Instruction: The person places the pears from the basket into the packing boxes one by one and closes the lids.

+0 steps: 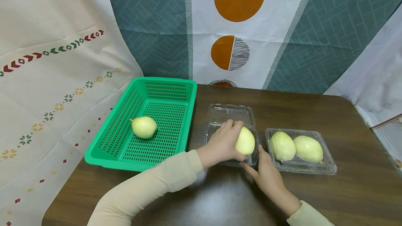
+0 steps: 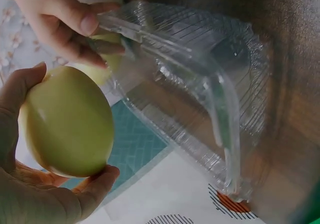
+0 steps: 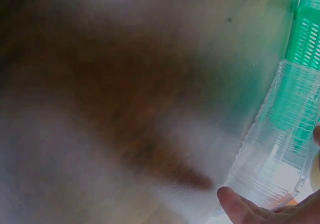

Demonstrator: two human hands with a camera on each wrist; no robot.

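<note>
My left hand (image 1: pixel 223 141) grips a pale yellow-green pear (image 1: pixel 245 141) above an open clear plastic clamshell container (image 1: pixel 230 114). Close up in the left wrist view, thumb and fingertips span the pear (image 2: pixel 70 121), which is held apart from the container (image 2: pixel 200 74). At the container's near right corner, my right hand (image 1: pixel 268 175) holds the wall between thumb and fingers. The right wrist view catches the right thumb (image 3: pixel 235 204) against the clear ribbed plastic (image 3: pixel 272 149); much of that hand lies outside this view.
On the left stands a green perforated basket (image 1: pixel 188 114) with one pear (image 1: pixel 144 127) inside. Right of the open container, another clear container (image 1: pixel 328 166) holds two pears (image 1: pixel 282 145). All rest on a brown wooden table (image 1: pixel 355 132), with patterned cloth (image 1: pixel 157 44) hanging behind.
</note>
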